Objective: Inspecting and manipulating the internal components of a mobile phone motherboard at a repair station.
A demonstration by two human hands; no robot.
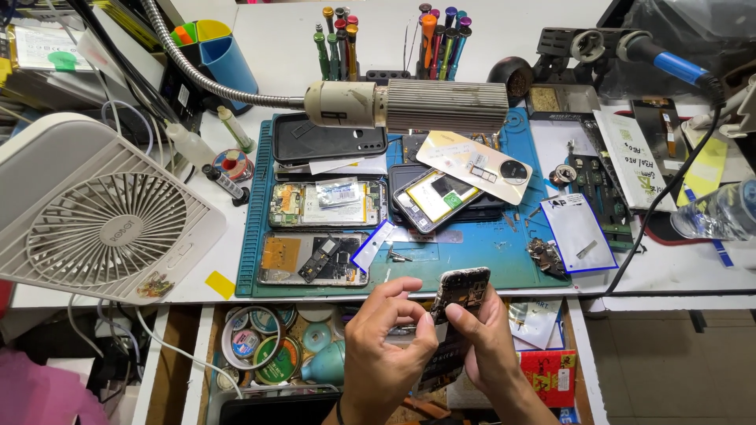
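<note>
Both my hands hold a dismantled phone (461, 290) upright over the open drawer, just in front of the bench edge. My left hand (386, 346) pinches its left edge with thumb and fingers. My right hand (492, 346) grips its right side, thumb pressed on the face. On the blue work mat (472, 252) behind lie several opened phones: one with a bare battery (327, 205), one with exposed boards (315, 258), and one tilted with a yellow panel (437, 197). A black back cover (327, 140) and a cream back cover (472, 161) lie further back.
A white desk fan (102, 212) stands at the left. A gooseneck lamp (409, 105) hangs over the mat. Screwdrivers (339, 39) stand in racks at the back. A soldering iron (661, 59) and a water bottle (720, 211) are at the right. The open drawer (268, 346) holds tape rolls.
</note>
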